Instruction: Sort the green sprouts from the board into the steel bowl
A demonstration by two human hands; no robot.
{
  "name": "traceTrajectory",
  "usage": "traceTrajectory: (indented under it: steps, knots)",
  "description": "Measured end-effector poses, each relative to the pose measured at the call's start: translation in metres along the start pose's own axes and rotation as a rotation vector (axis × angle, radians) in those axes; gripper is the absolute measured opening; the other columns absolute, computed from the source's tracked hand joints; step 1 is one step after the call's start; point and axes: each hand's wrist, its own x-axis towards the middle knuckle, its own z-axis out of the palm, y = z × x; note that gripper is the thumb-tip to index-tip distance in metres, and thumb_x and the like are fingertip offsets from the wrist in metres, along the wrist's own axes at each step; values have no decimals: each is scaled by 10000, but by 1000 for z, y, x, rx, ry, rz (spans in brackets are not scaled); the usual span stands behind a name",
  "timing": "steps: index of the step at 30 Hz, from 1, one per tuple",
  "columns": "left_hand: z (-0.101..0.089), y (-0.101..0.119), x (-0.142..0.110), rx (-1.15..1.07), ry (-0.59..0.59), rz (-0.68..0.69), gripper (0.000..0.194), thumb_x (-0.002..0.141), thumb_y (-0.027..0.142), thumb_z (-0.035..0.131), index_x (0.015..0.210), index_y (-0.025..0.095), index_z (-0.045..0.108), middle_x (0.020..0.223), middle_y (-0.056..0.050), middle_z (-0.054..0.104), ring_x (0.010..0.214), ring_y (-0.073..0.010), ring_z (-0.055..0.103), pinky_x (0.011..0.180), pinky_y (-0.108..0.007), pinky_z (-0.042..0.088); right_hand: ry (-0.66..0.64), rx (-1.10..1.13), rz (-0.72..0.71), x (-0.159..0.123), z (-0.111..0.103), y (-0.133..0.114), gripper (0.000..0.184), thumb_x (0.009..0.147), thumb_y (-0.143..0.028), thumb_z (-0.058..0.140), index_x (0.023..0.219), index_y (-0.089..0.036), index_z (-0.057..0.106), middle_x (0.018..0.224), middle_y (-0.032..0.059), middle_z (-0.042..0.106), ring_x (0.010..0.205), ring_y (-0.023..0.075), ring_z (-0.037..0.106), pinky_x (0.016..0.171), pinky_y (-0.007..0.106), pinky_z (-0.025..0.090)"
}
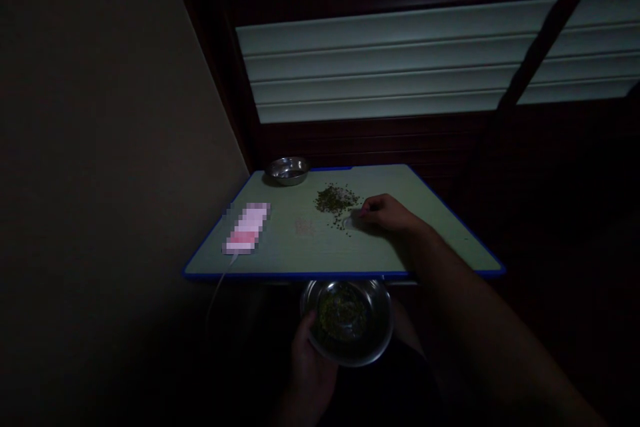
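My left hand (314,360) grips the rim of a steel bowl (383,337) below the table's front edge, the thumb over its left side. Small green grains (337,310), like mung beans, cover the bottom of this bowl. Over the table, my right hand (387,212) is closed in a pinch. At its fingertips is a small, pale, rounded piece (349,221), spoon-like but too dim to name surely. It touches the near edge of a loose pile of similar grains (334,199), with several strays around it.
The pale green table (290,257) has a blue rim. A second steel bowl (289,172) stands at its far left corner. A blurred-out phone-like device (249,227) lies at the left, its white cable (219,287) hanging over the front edge. A wall (125,113) borders the left side.
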Motion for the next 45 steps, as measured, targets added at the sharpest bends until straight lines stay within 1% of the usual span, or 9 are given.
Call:
traceTrajectory:
  steps: [2,4,7,17,22,28,32,38,45]
  knots:
    - [1,0,-1,10,33,1,266,831,258,557,1026,174,719,882,-74,770,872,-234,701,873,-397,507,4,-24,-21,1,2,1,209,588,-337,672,623,-146,593,540,-13,541,490,92,436,486,244,332]
    - [2,0,-2,17,31,-4,267,830,261,561,1019,155,717,876,-89,766,896,-245,696,873,-399,505,3,-38,-36,2,3,2,203,602,-333,664,635,-143,599,559,-6,551,503,93,444,497,244,342]
    - [4,0,-3,5,29,20,285,827,247,560,1058,171,709,885,-77,766,915,-247,691,903,-416,494,-18,-18,-41,3,4,3,200,608,-330,657,646,-143,599,580,1,560,515,93,450,504,243,346]
    - [5,2,-4,8,45,9,263,854,236,526,1023,173,716,876,-75,771,831,-227,706,903,-421,500,-115,34,-27,-4,5,-6,206,578,-320,679,648,-136,617,583,5,572,521,93,458,514,247,348]
    - [4,2,-3,4,47,4,250,851,249,532,1001,181,719,861,-67,771,863,-230,703,921,-426,492,-150,42,-21,-5,7,-9,213,541,-290,702,664,-129,639,601,10,599,533,96,475,514,243,352]
    - [-1,1,1,2,11,-12,236,844,256,539,952,174,732,891,-85,770,909,-247,696,933,-437,483,-97,8,5,-3,7,-5,180,565,-279,678,657,-133,627,543,-6,559,479,85,441,472,237,331]
    - [0,1,2,19,33,9,213,830,244,554,912,163,733,864,-82,771,877,-240,702,911,-422,497,-44,-29,11,1,5,2,182,580,-302,671,643,-143,610,528,-10,545,475,90,441,460,234,324]
    - [2,1,-1,8,37,-3,240,838,238,541,978,167,722,875,-80,771,864,-235,704,897,-419,505,18,-46,-48,4,5,5,184,588,-318,658,611,-149,589,541,-6,536,505,99,438,494,249,331]
    - [1,1,0,22,6,25,258,818,242,570,1024,178,711,915,-83,768,886,-241,700,871,-410,516,-12,16,-118,2,8,1,202,604,-328,668,653,-138,620,597,5,569,553,101,446,536,254,347]
